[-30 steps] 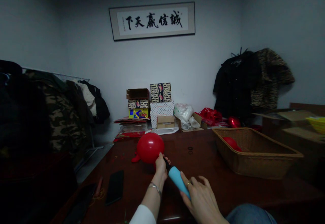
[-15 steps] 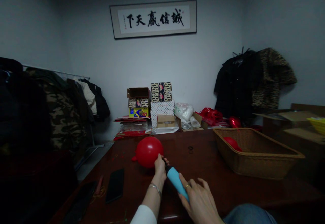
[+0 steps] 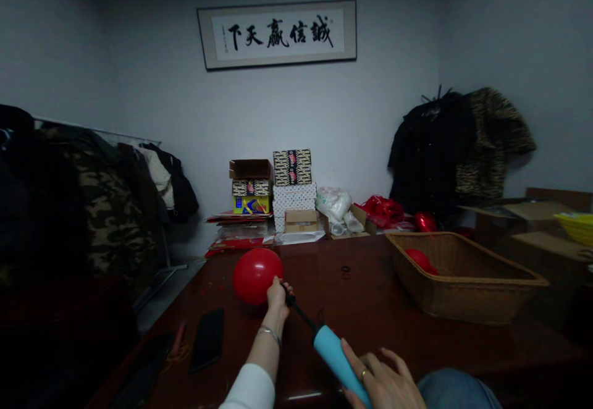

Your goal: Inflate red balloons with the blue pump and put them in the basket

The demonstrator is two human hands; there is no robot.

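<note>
A round red balloon is over the dark wooden table, left of centre. My left hand is closed at the balloon's neck, where the black nozzle end of a hand pump meets it. From there a thin black rod runs down to the pump's light blue barrel. My right hand, with a ring on one finger, is wrapped round the barrel near the lower edge; some of its fingers are raised off it.
A wicker basket with a red balloon inside stands on the right. Two dark phones lie at the left. Small dark rings lie mid-table. Stacked boxes stand at the back.
The blue barrel has slid away from the nozzle, down and right with my right hand, and the black rod now shows. The balloon and my left hand have shifted left.
</note>
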